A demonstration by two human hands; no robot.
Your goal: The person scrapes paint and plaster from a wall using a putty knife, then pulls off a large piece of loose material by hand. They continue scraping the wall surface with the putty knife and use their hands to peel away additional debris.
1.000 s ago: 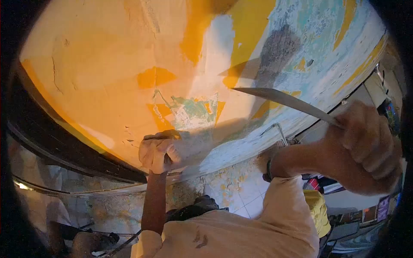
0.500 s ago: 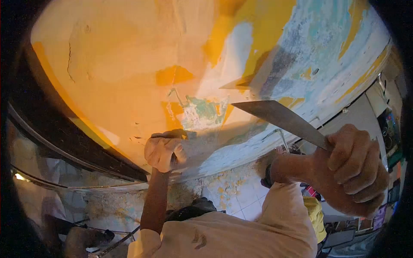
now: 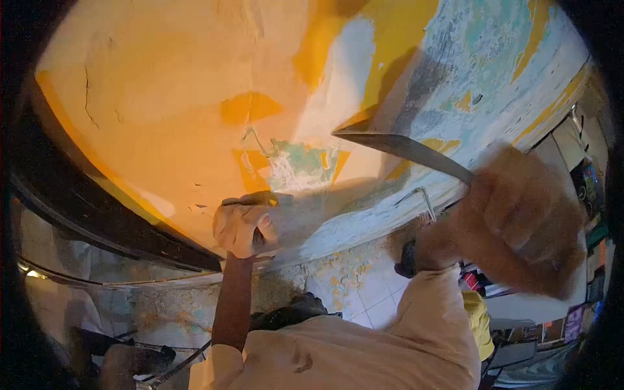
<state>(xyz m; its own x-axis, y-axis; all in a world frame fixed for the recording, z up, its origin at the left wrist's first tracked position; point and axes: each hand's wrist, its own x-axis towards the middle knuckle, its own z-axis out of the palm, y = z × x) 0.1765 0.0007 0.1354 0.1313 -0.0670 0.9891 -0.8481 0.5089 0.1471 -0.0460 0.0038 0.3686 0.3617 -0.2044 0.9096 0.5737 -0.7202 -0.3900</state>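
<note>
My right hand (image 3: 520, 221), blurred by motion, is closed round the handle of a wide scraper (image 3: 409, 149). The scraper's metal blade points left, and its tip meets its shadow on the painted wall (image 3: 162, 130). My left hand (image 3: 237, 227) is a closed fist close against the lower wall. A dark edge shows above its fingers, but I cannot make out what it holds. Above and right of that fist lies a bare patch (image 3: 299, 166) of green and white on the wall, bordered by orange paint.
A dark band (image 3: 130, 214) runs along the wall's left edge. Paint crumbs lie on the floor tiles (image 3: 370, 302) below. Someone's legs (image 3: 120, 364) show at lower left. Yellow cloth (image 3: 480, 325) and assorted items sit at the right.
The scraper and my right hand have moved up and to the left, bringing the blade tip to the wall. My left hand is nearly where it was, still closed.
</note>
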